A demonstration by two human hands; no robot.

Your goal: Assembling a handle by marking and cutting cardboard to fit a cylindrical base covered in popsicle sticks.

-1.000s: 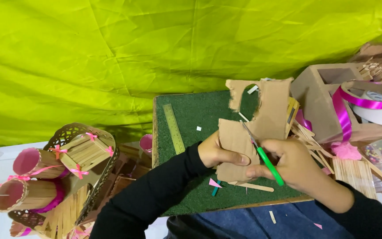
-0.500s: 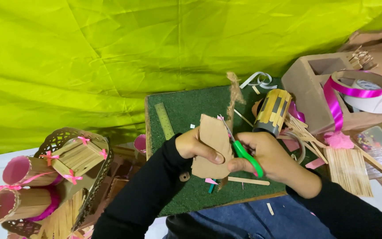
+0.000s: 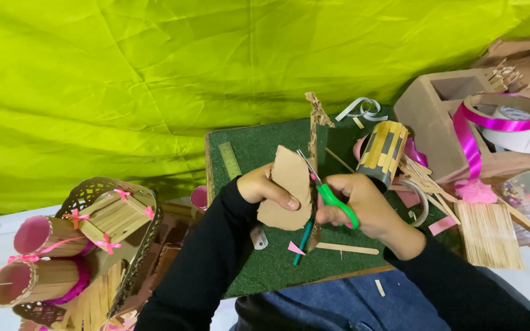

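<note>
My left hand point(image 3: 264, 185) pinches a brown cardboard piece point(image 3: 289, 193) above the green mat point(image 3: 265, 257). My right hand point(image 3: 363, 205) grips green-handled scissors point(image 3: 325, 191), with the blades at the right edge of the cardboard. A narrow offcut strip of cardboard point(image 3: 318, 122) sticks up along the blades. Both arms are in black sleeves.
A stick-covered cylinder point(image 3: 383, 153), loose craft sticks point(image 3: 489, 227) and a cardboard box point(image 3: 443, 116) with pink ribbon point(image 3: 470, 138) and tape rolls lie to the right. Stick-and-ribbon craft holders point(image 3: 81, 245) stand at the left. A ruler point(image 3: 230, 160), a teal pen point(image 3: 302, 240) and a stick point(image 3: 346, 248) rest on the mat.
The cardboard piece has got smaller as the scissors cut along it. A thin strip now hangs off at the right. The view shifted slightly left.
</note>
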